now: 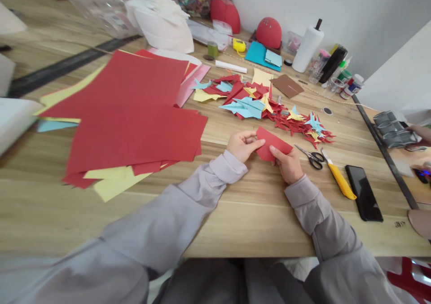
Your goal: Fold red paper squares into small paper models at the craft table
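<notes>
Pinching a small red paper (pixel 279 138) together, the left hand (pixel 239 146) and the right hand (pixel 290 165) are facing each other over the middle of the tabletop (pixel 256 223), between its near edge and a heap of folded shapes (pixel 283 115). The left hand is clamping the paper's left end, its thumb lying on top and its other fingers curling behind; the right hand is gripping the lower right part, thumb on top, the remaining fingers mostly hiding underneath. Whether the paper is touching the wood, I cannot tell. In the heap, a blue paper plane (pixel 245 107) is pointing toward the left edge. Large red sheets (pixel 134 115) are covering the left part, overlapping yellow sheets (pixel 121 186). Between the right hand and the near right corner, scissors (pixel 316 160), a yellow-handled knife (pixel 340 181) and a black phone (pixel 364 193) are lying side by side.
</notes>
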A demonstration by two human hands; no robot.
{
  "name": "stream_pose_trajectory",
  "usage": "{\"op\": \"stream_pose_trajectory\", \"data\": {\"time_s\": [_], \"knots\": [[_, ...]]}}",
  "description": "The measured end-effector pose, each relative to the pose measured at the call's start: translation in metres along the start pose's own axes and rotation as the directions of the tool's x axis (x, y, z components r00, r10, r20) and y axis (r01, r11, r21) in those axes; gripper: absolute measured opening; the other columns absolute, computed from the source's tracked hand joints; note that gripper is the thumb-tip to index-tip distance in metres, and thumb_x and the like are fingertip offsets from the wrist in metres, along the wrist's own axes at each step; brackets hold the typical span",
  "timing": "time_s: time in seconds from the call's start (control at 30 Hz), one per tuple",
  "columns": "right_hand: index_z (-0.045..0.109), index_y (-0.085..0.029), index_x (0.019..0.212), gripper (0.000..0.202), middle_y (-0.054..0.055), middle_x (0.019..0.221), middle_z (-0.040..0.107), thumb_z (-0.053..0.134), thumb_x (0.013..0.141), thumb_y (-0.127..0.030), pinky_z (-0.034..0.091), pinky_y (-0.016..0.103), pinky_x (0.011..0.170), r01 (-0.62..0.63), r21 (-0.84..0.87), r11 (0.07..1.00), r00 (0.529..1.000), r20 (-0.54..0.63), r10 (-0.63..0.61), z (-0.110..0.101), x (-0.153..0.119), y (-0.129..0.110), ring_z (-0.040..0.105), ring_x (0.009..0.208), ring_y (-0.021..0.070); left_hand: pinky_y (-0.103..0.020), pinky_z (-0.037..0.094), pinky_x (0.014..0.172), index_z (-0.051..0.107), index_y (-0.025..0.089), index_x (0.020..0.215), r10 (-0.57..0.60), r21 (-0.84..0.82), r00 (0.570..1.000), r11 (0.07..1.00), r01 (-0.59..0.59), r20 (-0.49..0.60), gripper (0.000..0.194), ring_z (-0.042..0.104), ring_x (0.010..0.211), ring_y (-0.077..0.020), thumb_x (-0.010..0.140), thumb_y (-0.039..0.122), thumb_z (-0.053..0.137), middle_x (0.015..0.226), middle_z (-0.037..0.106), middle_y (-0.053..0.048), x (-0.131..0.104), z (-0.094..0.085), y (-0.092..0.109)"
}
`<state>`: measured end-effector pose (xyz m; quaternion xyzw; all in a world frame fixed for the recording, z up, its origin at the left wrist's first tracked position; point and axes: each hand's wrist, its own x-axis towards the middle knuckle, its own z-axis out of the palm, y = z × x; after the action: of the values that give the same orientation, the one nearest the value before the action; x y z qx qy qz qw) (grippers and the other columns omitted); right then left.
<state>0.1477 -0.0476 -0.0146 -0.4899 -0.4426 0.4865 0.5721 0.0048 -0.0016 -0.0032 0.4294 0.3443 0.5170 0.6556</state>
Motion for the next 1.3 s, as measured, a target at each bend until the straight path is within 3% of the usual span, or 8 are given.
{"op": "stream_pose_trajectory", "data": {"time_s": [0.3,0.53,0.67,0.83,1.0,1.2,1.3], "knots": [[0.062,-0.017,0.074,0.024,-0.004,0.052,0.054,0.075,0.068,-0.037,0.031,0.022,0.039,-0.002,0.011,1.000,1.000,0.026,0.002,0.0020,-0.0017,-0.0054,0.041,0.043,0.0084,-0.026,0.052,0.050,0.066,0.011,0.082,-0.032,-0.009,0.992,0.999,0.031,-0.120,0.057,0.058,0.045,-0.0106,0.036,0.037,0.087,0.054,0.063,0.003,0.0011,-0.0010,0.0050],[0.063,-0.018,0.074,0.025,-0.005,0.050,0.054,0.074,0.068,-0.039,0.032,0.023,0.039,-0.008,-0.008,1.000,1.000,0.020,0.008,0.0024,-0.0023,-0.0055,0.041,0.042,0.0088,-0.026,0.050,0.046,0.066,0.012,0.079,-0.081,-0.054,0.992,0.996,0.076,-0.100,0.043,0.056,0.041,-0.0111,0.046,0.035,0.082,0.048,0.060,0.004,0.0023,-0.0035,0.0073],[0.063,-0.018,0.074,0.026,-0.005,0.050,0.054,0.074,0.068,-0.041,0.034,0.023,0.040,-0.009,-0.008,1.000,1.000,-0.001,0.009,0.0022,-0.0019,-0.0049,0.041,0.042,0.0089,-0.025,0.050,0.047,0.067,0.012,0.081,-0.096,-0.067,0.992,0.994,0.091,-0.083,0.045,0.058,0.046,-0.0114,0.051,0.043,0.080,0.054,0.062,0.001,0.0020,-0.0021,0.0067],[0.062,-0.018,0.072,0.024,-0.005,0.051,0.054,0.073,0.070,-0.039,0.036,0.021,0.041,-0.004,0.027,1.000,1.000,-0.002,0.004,0.0017,-0.0018,-0.0054,0.043,0.043,0.0081,-0.027,0.054,0.062,0.069,0.012,0.087,-0.046,-0.013,0.999,0.999,0.046,0.018,0.056,0.062,0.058,-0.0127,0.039,0.034,0.087,0.067,0.069,-0.001,0.0005,0.0000,0.0059],[0.059,-0.018,0.068,0.030,-0.005,0.049,0.052,0.068,0.074,-0.046,0.037,0.021,0.039,-0.012,0.045,0.999,1.000,-0.018,0.012,0.0024,-0.0006,-0.0038,0.043,0.041,0.0080,-0.023,0.050,0.058,0.070,0.012,0.079,-0.037,0.030,0.992,0.999,0.033,0.117,0.045,0.055,0.051,-0.0083,0.041,0.029,0.086,0.056,0.064,0.003,0.0008,-0.0019,0.0050],[0.054,-0.019,0.060,0.048,-0.003,0.045,0.053,0.054,0.077,-0.064,0.036,0.022,0.037,-0.037,0.038,0.999,0.997,-0.064,0.040,0.0038,0.0012,-0.0044,0.044,0.037,0.0092,-0.024,0.049,0.055,0.071,0.012,0.076,-0.049,0.026,0.995,0.999,0.046,0.088,0.041,0.055,0.050,-0.0093,0.041,0.026,0.086,0.055,0.064,0.003,0.0005,-0.0019,0.0042],[0.055,-0.019,0.058,0.047,-0.002,0.045,0.054,0.063,0.070,-0.063,0.037,0.022,0.038,-0.064,0.106,0.992,0.996,-0.055,0.070,0.0050,0.0013,-0.0083,0.045,0.038,0.0090,-0.025,0.051,0.057,0.071,0.012,0.077,-0.037,0.012,0.998,0.999,0.037,0.045,0.042,0.057,0.052,-0.0108,0.041,0.028,0.086,0.057,0.066,0.001,0.0005,-0.0022,0.0044]]}}
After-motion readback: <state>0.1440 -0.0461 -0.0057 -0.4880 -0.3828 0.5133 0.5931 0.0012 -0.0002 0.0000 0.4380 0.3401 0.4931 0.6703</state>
